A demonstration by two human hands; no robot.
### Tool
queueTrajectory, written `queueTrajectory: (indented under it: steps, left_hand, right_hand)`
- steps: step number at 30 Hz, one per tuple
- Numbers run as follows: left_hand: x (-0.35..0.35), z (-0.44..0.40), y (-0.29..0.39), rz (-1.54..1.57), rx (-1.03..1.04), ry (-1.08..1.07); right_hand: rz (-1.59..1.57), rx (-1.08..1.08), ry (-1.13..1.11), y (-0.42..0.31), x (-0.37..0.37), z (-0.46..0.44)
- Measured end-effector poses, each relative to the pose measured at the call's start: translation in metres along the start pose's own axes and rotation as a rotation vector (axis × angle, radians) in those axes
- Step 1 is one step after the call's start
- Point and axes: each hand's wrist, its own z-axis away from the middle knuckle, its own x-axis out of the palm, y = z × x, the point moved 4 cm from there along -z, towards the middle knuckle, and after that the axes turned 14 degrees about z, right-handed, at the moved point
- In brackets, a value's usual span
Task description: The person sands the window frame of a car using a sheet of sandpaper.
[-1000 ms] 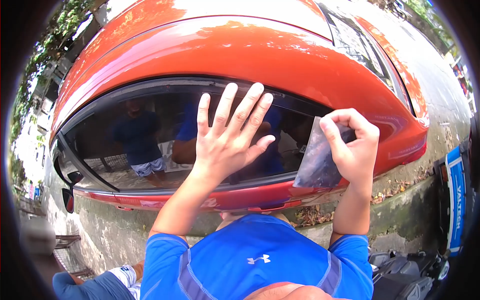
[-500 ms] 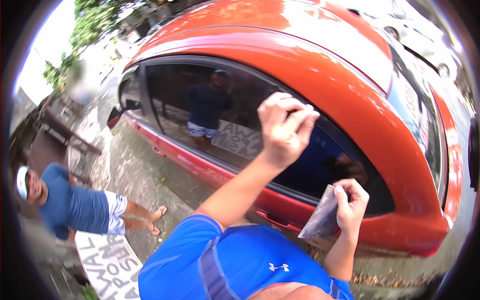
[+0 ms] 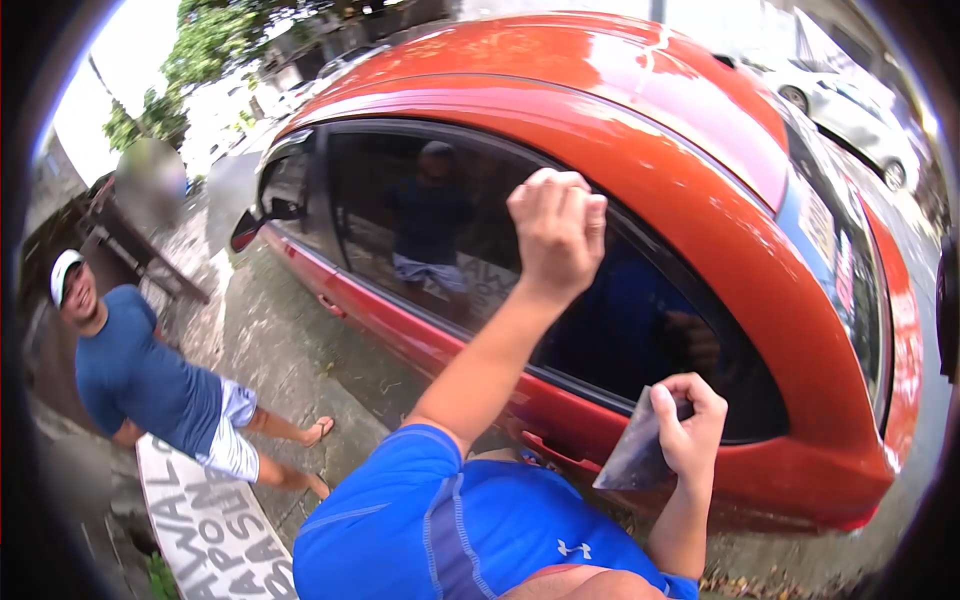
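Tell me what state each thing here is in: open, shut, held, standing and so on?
Left hand: raised, fingers curled; contents, if any, hidden
Right hand: fingers bent, holding the sheet
Sheet: held, tilted
Rear car window: shut, dark, reflective
Rear car door: shut
Side mirror: sticking out
Person in white cap: standing
Lettered sign: partly hidden

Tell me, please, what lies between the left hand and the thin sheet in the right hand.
In the head view, the dark rear side window of the red car shows between the left hand and the thin sheet.
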Motion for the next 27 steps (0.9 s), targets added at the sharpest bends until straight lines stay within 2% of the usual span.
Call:
queueTrajectory:
  steps: [1, 3, 7, 10, 14, 18, 22, 25, 27]
  left_hand:
    - [-0.004, 0.004, -0.001, 0.075, 0.083, 0.001]
    - [-0.003, 0.024, 0.008, 0.148, 0.203, -0.125]
    - [0.011, 0.048, 0.018, -0.037, 0.306, -0.426]
    - [0.01, 0.043, 0.004, -0.051, 0.317, -0.347]
    - [0.003, 0.037, -0.011, 0.022, 0.235, -0.301]
    - [0.018, 0.045, 0.005, -0.003, 0.379, -0.358]
    - [0.013, 0.038, -0.002, 0.068, 0.283, -0.389]
    - [0.006, 0.048, -0.014, 0.225, 0.242, -0.231]
    - [0.01, 0.046, -0.006, 0.18, 0.305, -0.276]
  right_hand:
    - [0.082, -0.045, 0.049, -0.013, -0.008, -0.008]
    - [0.232, -0.14, 0.133, -0.032, -0.015, -0.032]
    - [0.54, -0.285, 0.278, -0.052, -0.015, -0.08]
    - [0.69, -0.291, 0.291, -0.065, -0.016, -0.104]
    - [0.753, -0.284, 0.299, -0.081, -0.008, -0.116]
    - [0.832, -0.265, 0.36, -0.088, -0.009, -0.116]
    - [0.818, -0.192, 0.359, -0.082, -0.013, -0.109]
    - [0.793, -0.191, 0.383, -0.08, -0.012, -0.108]
    - [0.778, -0.179, 0.372, -0.084, -0.008, -0.11]
